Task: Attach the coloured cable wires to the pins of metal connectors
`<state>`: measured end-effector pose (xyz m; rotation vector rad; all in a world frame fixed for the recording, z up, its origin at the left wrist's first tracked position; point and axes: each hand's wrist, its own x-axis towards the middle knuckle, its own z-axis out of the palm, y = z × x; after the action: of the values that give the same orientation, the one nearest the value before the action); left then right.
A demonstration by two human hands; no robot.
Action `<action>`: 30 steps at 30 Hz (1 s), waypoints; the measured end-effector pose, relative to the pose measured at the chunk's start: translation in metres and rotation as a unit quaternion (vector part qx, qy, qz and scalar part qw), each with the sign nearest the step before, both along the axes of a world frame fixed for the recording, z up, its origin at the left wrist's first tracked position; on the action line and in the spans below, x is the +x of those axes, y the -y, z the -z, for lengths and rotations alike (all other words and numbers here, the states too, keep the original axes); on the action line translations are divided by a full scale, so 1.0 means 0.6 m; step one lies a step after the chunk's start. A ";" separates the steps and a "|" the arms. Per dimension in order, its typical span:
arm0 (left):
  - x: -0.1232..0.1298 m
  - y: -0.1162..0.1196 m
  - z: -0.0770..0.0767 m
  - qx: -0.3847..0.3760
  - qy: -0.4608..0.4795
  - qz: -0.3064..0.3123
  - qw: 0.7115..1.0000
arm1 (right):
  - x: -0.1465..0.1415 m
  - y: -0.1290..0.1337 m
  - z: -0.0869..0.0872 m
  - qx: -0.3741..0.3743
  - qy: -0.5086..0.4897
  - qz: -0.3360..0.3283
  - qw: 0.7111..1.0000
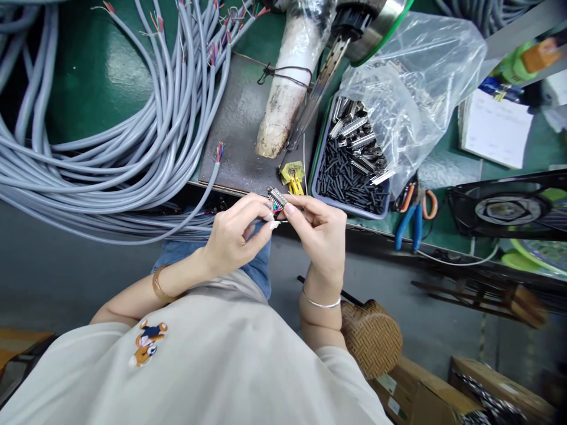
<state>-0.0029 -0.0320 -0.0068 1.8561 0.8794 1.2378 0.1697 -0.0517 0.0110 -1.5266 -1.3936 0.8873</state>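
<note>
In the head view, I'm working with both hands at the middle of the frame, where the connector [277, 197] is sitting between them, just off the bench's [248, 167] near edge. My right hand [318, 227] is pinching it between thumb and fingers. My left hand [234, 231] is resting its fingertips nearly together by the coloured wires [275, 206]; I can't tell whether they're gripping those or the white scrap [274, 225]. By my judgement, I'm handling the wires at the connector; the next move is calling for a steady right pinch and fine left fingertips. Right of centre, the bin [354, 210] is holding more connectors [363, 140] and black sleeves [343, 180]. Grey cables [146, 121] are filling the upper left, and pliers [415, 221] are lying farther right.
</note>
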 end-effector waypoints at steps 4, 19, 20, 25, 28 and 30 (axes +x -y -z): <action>0.005 -0.002 -0.003 -0.113 0.055 0.002 0.992 | -0.005 -0.002 0.004 0.021 0.027 0.013 0.999; 0.019 -0.050 0.004 -0.270 0.125 -0.024 0.955 | -0.014 0.005 0.019 0.199 0.153 0.056 0.966; 0.019 -0.053 0.003 -0.268 0.127 -0.024 0.955 | -0.015 0.002 0.022 0.194 0.159 0.042 0.967; 0.024 -0.066 -0.001 -0.253 0.123 -0.040 0.959 | -0.017 -0.012 0.029 0.144 0.124 0.031 0.981; 0.029 -0.071 -0.004 -0.247 0.119 -0.053 0.960 | -0.013 -0.019 0.027 0.144 0.102 0.031 0.984; 0.033 -0.073 -0.006 -0.245 0.129 -0.060 0.959 | -0.010 -0.023 0.026 0.151 0.090 0.030 0.984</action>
<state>0.0168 0.0117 -0.0030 1.2357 1.0508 1.1691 0.1640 -0.0378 -0.0049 -1.4314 -1.5247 0.4838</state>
